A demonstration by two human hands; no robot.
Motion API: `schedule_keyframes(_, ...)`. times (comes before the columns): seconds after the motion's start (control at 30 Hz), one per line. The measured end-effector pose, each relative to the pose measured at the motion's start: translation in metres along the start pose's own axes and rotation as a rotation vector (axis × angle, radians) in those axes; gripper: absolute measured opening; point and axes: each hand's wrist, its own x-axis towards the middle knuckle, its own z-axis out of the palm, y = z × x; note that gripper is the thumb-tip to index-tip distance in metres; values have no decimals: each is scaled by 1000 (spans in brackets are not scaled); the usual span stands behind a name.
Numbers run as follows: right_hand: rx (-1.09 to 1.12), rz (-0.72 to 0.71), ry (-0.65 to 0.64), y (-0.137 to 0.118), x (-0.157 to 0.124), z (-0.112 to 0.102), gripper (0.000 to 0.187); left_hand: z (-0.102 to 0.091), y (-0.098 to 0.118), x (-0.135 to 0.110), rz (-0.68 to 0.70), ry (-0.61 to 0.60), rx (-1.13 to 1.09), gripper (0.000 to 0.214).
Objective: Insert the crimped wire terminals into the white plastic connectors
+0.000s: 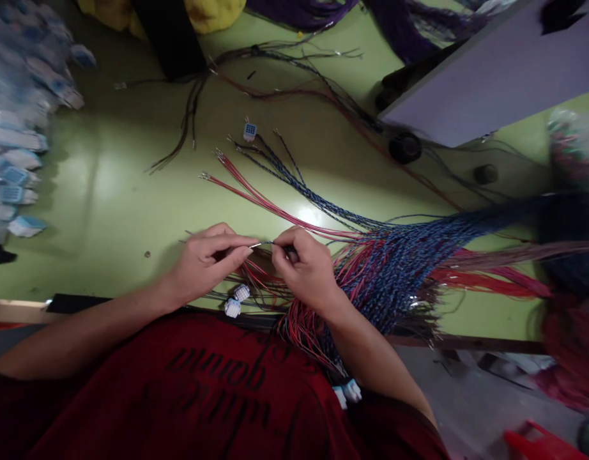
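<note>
My left hand (206, 260) and my right hand (306, 265) meet over the near edge of a green table (107, 191). Both are pinched on a thin wire (264, 243) with a metal tip, stretched between their fingertips. Under my right hand lies a thick bundle of red and blue twisted wires (395, 255) that fans out to the right. Two small white connectors (237, 300) lie just below my left hand. Separate red wires (256, 198) and blue twisted wires (294, 179) reach up-left across the table.
A pile of bagged white and blue connectors (16, 128) fills the left side. One white connector (250, 131) lies further up the table among dark wires (189, 121). A grey board (490, 70) slants across the top right. Purple wires (400, 19) and yellow cloth (213, 13) lie at the far edge.
</note>
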Motion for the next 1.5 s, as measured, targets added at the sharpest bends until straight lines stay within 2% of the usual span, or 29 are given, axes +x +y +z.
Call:
schedule_keyframes(0.07,-18,-25,48,0,-1,1,7,1,0,-2,13,13,-5,23)
schedule_keyframes(0.13,-24,-39,81,0,-1,1,7,2,0,-3,-42,33,-80,25)
schedule_keyframes(0.2,-25,-58,101,0,0,1,8,2,0,-3,-199,20,-210,24)
schedule_keyframes(0.3,-30,-125,113,0,0,1,10,2,2,0,-469,-64,-394,23)
schedule_keyframes(0.37,-31,-173,106,1,0,2,10,2,3,3,-551,-90,-479,24)
schedule_keyframes(0.43,-25,-199,91,1,0,4,11,2,4,4,-574,-72,-528,23)
schedule_keyframes(0.57,52,-149,48,-2,1,4,9,3,2,4,-573,-44,-507,17)
schedule_keyframes(0.73,286,78,-6,-6,2,0,6,3,-2,1,-470,-77,-420,12)
schedule_keyframes(0.83,446,146,-99,-4,3,-4,8,1,-1,2,-399,-50,-381,12)
schedule_keyframes(0.97,535,186,-279,-4,5,-8,11,-1,0,5,-235,25,-295,10)
schedule_keyframes(1.13,600,247,-297,-7,8,-9,11,-1,-1,2,18,46,-176,11)
schedule_keyframes(1.2,584,251,-294,-7,8,-7,10,-1,-1,1,-21,25,-216,11)
schedule_keyframes(1.37,412,189,-103,-5,7,-4,9,0,-2,3,-352,-72,-423,18)
schedule_keyframes(1.5,338,127,-59,-5,5,-2,8,1,-1,4,-321,-88,-402,12)
